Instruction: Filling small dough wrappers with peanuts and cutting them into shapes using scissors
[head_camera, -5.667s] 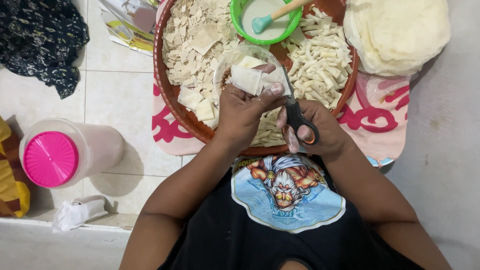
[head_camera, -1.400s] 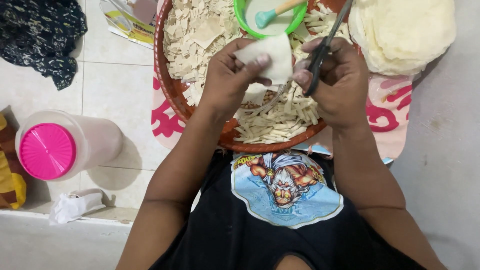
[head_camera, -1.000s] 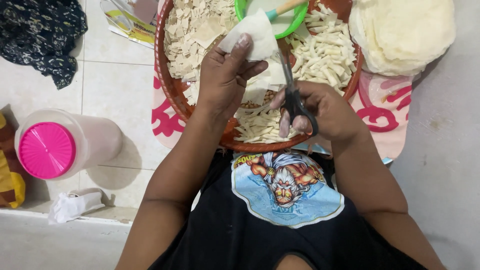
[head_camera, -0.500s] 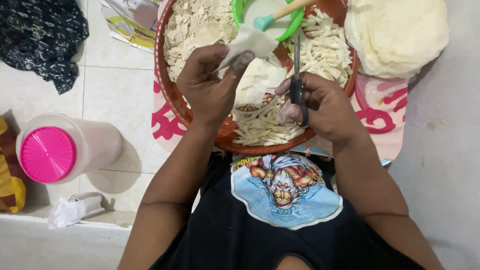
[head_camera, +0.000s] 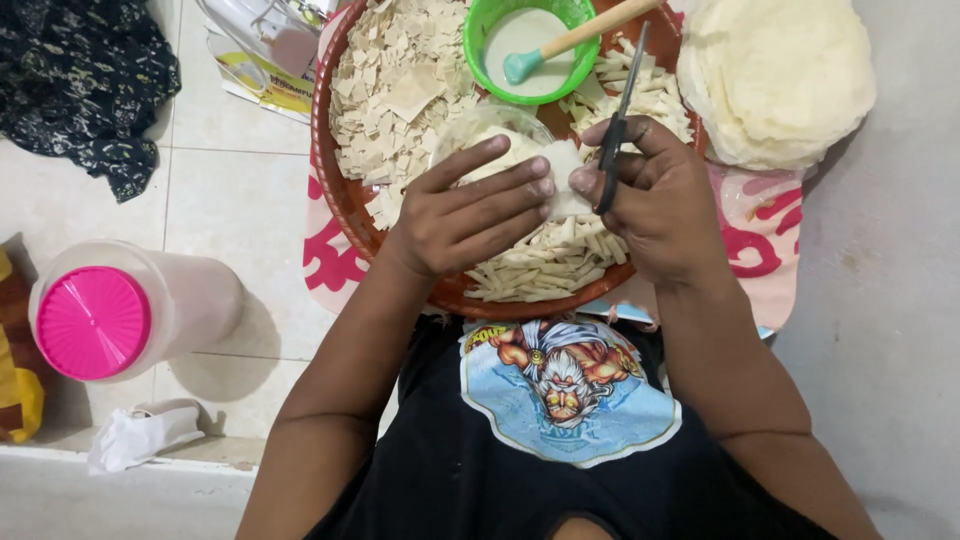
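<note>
- Now, against half a second earlier, I saw the left hand (head_camera: 470, 205) had dropped from lifted to flat, fingers spread over the pale dough sheet (head_camera: 560, 175) above the round brown tray (head_camera: 345, 190).
- Right hand (head_camera: 655, 195) was closed on the black scissors (head_camera: 615, 130), blades pointing up past the green bowl (head_camera: 530, 50), thumb pinching the sheet's edge.
- Cut strips (head_camera: 550, 260) lay beneath both hands.
- Free tile floor (head_camera: 230, 190) lay left of the tray; the pink-lidded jar (head_camera: 110, 320) stood well apart.
</note>
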